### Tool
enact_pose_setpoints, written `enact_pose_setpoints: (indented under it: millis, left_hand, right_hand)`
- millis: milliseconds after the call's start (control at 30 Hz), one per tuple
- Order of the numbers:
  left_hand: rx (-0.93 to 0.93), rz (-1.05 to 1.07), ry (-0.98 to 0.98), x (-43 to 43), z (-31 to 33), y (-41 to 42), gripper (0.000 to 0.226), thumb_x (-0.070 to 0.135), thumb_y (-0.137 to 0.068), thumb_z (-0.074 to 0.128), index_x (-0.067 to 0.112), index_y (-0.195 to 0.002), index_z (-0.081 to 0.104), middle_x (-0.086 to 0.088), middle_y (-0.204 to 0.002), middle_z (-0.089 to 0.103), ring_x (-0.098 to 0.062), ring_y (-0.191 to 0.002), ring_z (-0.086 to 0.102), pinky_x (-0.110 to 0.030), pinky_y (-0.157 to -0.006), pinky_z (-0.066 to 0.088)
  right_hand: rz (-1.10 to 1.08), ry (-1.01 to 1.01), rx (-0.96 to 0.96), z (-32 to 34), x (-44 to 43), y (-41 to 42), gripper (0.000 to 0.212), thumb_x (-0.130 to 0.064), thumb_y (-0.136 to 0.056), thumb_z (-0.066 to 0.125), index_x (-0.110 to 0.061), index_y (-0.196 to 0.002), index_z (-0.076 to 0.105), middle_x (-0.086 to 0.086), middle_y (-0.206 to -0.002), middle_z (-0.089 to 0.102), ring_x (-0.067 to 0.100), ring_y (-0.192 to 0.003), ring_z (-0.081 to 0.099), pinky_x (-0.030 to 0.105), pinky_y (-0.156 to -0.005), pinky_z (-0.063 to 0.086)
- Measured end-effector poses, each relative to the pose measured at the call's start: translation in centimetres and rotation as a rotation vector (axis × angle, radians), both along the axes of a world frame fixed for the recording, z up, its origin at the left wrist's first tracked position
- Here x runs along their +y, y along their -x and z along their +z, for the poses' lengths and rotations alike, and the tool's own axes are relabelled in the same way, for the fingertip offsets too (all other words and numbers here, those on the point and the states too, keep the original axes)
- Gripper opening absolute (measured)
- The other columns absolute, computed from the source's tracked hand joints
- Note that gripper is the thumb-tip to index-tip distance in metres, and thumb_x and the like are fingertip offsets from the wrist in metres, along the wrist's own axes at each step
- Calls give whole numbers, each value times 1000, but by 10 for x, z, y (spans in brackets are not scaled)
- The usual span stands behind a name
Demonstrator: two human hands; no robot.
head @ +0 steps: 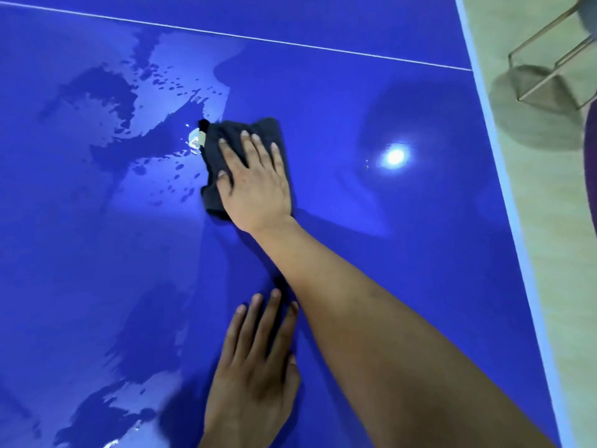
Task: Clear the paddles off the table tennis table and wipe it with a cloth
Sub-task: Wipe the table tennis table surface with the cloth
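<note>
A dark cloth (219, 195) lies flat on the glossy blue table tennis table (403, 253), near the middle of the view. My right hand (258, 182) presses down on the cloth with straight fingers, arm stretched out from the lower right. My left hand (255, 367) rests flat on the bare table surface near the bottom edge, fingers spread. Wet streaks and droplets (161, 92) shine on the table left of the cloth. No paddles are in view.
A thin white line (290, 43) crosses the table at the top. The table's white right edge (504, 189) runs diagonally down the view. Beyond it is pale floor with a metal-framed chair or stool (542, 76). A ceiling light reflects on the table (394, 156).
</note>
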State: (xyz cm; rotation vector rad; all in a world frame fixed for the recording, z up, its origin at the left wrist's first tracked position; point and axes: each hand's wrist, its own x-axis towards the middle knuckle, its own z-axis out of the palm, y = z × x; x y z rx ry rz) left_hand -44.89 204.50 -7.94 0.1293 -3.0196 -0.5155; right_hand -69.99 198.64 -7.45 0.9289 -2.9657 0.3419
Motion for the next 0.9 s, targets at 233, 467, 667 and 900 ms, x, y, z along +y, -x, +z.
enact_pose_setpoints:
  millis: [233, 467, 667, 900]
  left_hand:
    - [-41, -10, 48, 3, 9, 0, 63, 29, -94, 42, 14, -155, 40, -7, -166, 29, -29, -154, 26, -52, -122, 24]
    - [-85, 6, 75, 4, 11, 0, 62, 32, -98, 38, 17, -158, 33, -4, -168, 25, -27, -155, 21, -54, -122, 24]
    - [-84, 16, 95, 7, 11, -1, 62, 32, -99, 37, 17, -158, 33, -3, -167, 25, -26, -156, 20, -53, -123, 22]
    - [-41, 32, 59, 6, 7, -3, 61, 32, -98, 38, 19, -158, 35, -2, -167, 26, -24, -156, 20, -49, -125, 19]
  right_hand:
    - [-74, 72, -28, -2, 108, 35, 57, -42, -102, 37, -31, -158, 35, 3, -167, 27, 17, -155, 18, 42, -127, 4]
    - [-439, 53, -13, 2, 327, 81, 60, -41, -101, 33, -24, -159, 33, 12, -166, 27, 25, -155, 20, 46, -127, 9]
    - [-616, 70, -71, 1, 395, 82, 62, -45, -102, 27, -26, -161, 26, 12, -168, 19, 26, -155, 18, 45, -126, 13]
    - [-602, 37, -60, 2, 390, 82, 63, -41, -102, 27, -19, -161, 26, 17, -167, 18, 33, -154, 18, 48, -126, 12]
